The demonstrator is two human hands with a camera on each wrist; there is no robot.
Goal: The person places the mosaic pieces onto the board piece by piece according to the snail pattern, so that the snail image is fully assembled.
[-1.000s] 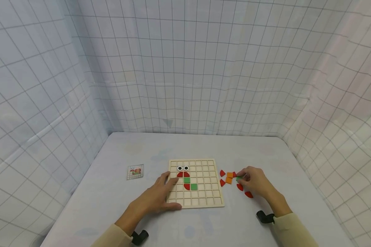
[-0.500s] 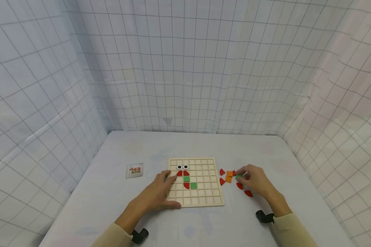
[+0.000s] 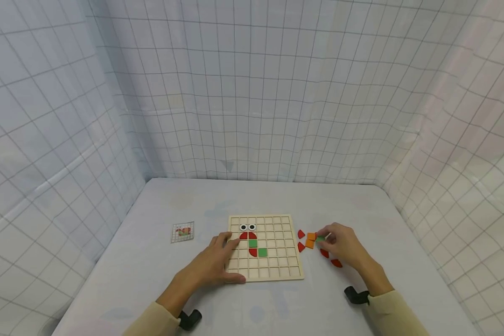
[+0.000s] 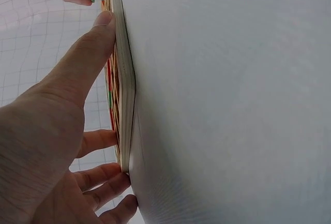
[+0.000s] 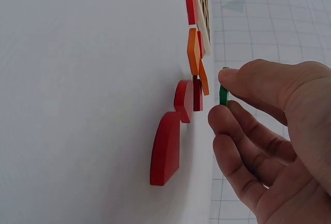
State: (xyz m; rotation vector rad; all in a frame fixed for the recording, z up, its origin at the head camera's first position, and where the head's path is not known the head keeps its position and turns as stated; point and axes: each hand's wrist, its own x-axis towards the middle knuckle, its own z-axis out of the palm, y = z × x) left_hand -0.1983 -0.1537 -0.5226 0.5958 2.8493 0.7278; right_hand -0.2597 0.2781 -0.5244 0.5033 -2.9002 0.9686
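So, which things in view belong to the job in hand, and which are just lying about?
In the job:
grid board, touched by the left hand
green piece, pinched by the right hand
eye pieces on the board
loose red pieces and orange squares
picture card, probably the pattern

Apparently not:
gridded backdrop
black wrist fittings
No loose item looks unrelated.

No words, brands, labels or numbers could be read in any view. The small card (image 3: 182,232) to the left of the board (image 3: 276,243) bore a printed picture on a grid — too small to tell whether lettering stood on it. The two eye pieces (image 3: 243,227) on the board showed black rounds on white. A small grey triangle (image 3: 229,165) stood on the grid-lined backdrop (image 3: 252,116) — possibly a mark.
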